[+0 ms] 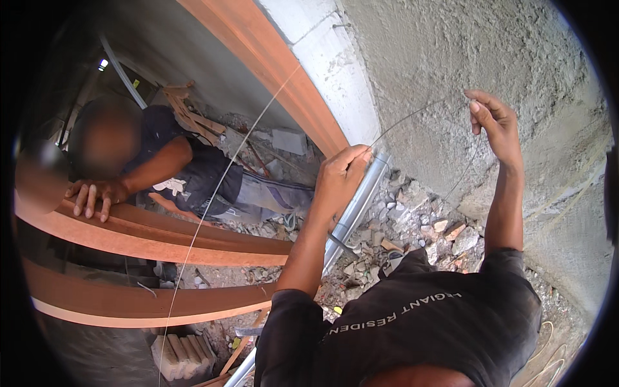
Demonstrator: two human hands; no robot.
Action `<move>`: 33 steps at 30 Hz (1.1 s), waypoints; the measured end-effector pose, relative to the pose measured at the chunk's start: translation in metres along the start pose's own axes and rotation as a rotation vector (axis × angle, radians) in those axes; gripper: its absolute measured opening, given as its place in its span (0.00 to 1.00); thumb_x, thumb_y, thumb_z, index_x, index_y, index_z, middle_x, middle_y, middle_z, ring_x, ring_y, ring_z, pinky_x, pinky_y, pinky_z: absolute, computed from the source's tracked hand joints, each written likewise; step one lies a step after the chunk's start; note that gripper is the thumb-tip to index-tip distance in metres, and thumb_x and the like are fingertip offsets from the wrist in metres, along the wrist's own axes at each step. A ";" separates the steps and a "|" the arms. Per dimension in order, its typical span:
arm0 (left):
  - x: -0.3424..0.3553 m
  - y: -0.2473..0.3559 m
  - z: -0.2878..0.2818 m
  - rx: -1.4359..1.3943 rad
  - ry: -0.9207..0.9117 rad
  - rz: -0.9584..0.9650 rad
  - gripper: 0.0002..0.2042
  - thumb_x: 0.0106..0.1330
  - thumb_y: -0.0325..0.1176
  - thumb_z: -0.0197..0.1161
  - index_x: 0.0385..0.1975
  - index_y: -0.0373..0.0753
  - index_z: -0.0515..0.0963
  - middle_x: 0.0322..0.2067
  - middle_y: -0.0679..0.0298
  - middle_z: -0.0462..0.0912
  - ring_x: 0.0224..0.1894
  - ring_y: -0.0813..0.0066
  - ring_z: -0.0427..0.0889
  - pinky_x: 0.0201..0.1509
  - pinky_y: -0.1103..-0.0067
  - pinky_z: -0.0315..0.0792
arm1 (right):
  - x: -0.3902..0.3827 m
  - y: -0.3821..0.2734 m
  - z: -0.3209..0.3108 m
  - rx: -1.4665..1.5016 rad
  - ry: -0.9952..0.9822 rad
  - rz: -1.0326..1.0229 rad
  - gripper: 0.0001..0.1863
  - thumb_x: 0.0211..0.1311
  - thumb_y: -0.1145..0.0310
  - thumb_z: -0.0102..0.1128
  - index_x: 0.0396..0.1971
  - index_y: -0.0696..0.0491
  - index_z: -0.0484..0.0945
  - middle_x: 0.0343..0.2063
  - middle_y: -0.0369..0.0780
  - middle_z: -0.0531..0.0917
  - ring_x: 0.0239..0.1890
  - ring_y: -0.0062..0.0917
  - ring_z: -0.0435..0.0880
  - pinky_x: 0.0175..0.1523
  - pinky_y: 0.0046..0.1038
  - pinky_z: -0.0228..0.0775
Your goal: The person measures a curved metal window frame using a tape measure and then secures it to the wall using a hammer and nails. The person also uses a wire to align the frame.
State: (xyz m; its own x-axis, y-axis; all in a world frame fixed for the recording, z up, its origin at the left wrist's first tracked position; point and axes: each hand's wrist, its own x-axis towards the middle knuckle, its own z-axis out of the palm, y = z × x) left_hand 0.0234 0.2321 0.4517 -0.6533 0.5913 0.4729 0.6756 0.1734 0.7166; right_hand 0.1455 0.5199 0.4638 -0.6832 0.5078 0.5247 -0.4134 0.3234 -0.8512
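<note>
My left hand (348, 171) is closed with fingertips pinched on a thin dark wire (412, 113), just above a shiny metal channel (372, 193) that runs diagonally beside the orange wooden frame (322, 119). Higher and further right, my right hand (493, 122) pinches the wire near its end, in front of the rough grey plaster wall (548, 77). The wire arcs between both hands, and a thin strand hangs below the right one toward the rubble. A pale taut string (229, 168) crosses diagonally to the left of my hands.
A co-worker in dark clothing (213, 180) leans at the left, a hand (97, 197) on an orange timber beam (161, 238). A second beam (148, 300) lies below it. Broken rubble (438, 226) covers the ground by the wall. Stacked blocks (184, 355) stand at lower left.
</note>
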 end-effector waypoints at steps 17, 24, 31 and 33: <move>0.015 -0.052 0.039 0.111 -0.117 0.004 0.07 0.60 0.28 0.62 0.37 0.34 0.80 0.32 0.55 0.83 0.34 0.64 0.84 0.36 0.76 0.75 | 0.012 0.040 0.013 -0.531 -0.677 0.068 0.13 0.61 0.63 0.57 0.41 0.54 0.81 0.36 0.42 0.84 0.37 0.27 0.83 0.42 0.29 0.75; -0.060 -0.127 0.077 0.105 -0.200 -0.100 0.08 0.61 0.33 0.61 0.36 0.37 0.80 0.32 0.55 0.82 0.32 0.60 0.82 0.33 0.73 0.74 | -0.036 0.067 -0.034 -0.553 -0.688 0.362 0.12 0.61 0.66 0.57 0.41 0.55 0.81 0.36 0.41 0.84 0.37 0.27 0.83 0.43 0.29 0.75; -0.105 -0.171 0.113 0.152 -0.293 -0.127 0.08 0.61 0.31 0.61 0.38 0.39 0.79 0.31 0.58 0.81 0.33 0.60 0.81 0.38 0.71 0.72 | -0.104 0.072 -0.053 -0.569 -0.630 0.635 0.11 0.62 0.68 0.57 0.42 0.57 0.80 0.36 0.42 0.84 0.36 0.26 0.82 0.41 0.27 0.73; -0.103 -0.182 0.123 0.261 -0.302 -0.005 0.08 0.59 0.30 0.61 0.38 0.41 0.79 0.31 0.59 0.80 0.35 0.61 0.80 0.40 0.70 0.71 | -0.124 0.078 -0.051 -0.562 -0.512 0.695 0.12 0.63 0.68 0.56 0.42 0.57 0.80 0.36 0.43 0.84 0.36 0.26 0.82 0.42 0.27 0.74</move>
State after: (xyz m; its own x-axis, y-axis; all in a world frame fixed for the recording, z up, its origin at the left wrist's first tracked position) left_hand 0.0093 0.2364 0.2097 -0.5533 0.7882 0.2696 0.7620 0.3481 0.5460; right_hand 0.2290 0.5227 0.3330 -0.8930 0.3664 -0.2614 0.4224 0.4819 -0.7677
